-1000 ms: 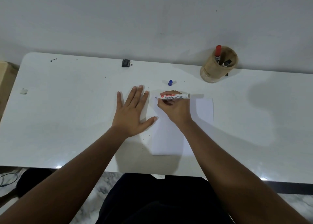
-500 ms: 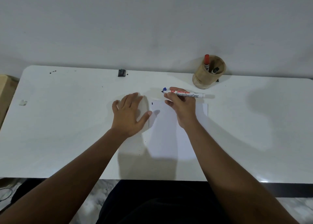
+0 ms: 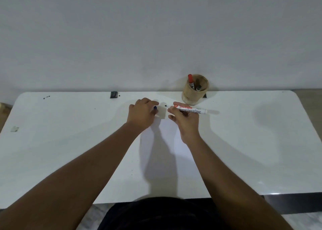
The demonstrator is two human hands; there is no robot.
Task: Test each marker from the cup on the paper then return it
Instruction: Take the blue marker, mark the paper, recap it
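Note:
My right hand (image 3: 187, 121) holds a white board marker (image 3: 191, 110) level above the table, its bare tip pointing left. My left hand (image 3: 142, 114) is closed around the small blue cap (image 3: 155, 107), a short gap left of the tip. The white paper (image 3: 167, 142) lies on the table under and between my wrists. At the back stands the wooden cup (image 3: 194, 90), with a red-capped marker (image 3: 190, 80) and a dark-ended one (image 3: 199, 87) inside.
The white table (image 3: 69, 142) runs to the grey wall behind. A small black clip (image 3: 113, 94) sits at the back edge, a scrap (image 3: 14, 128) lies at far left, and dark specks dot the back left corner.
My left hand left the paper's side, moved up and took the blue cap from the table. My right hand lifted the marker off the paper and now holds it level beside the cap.

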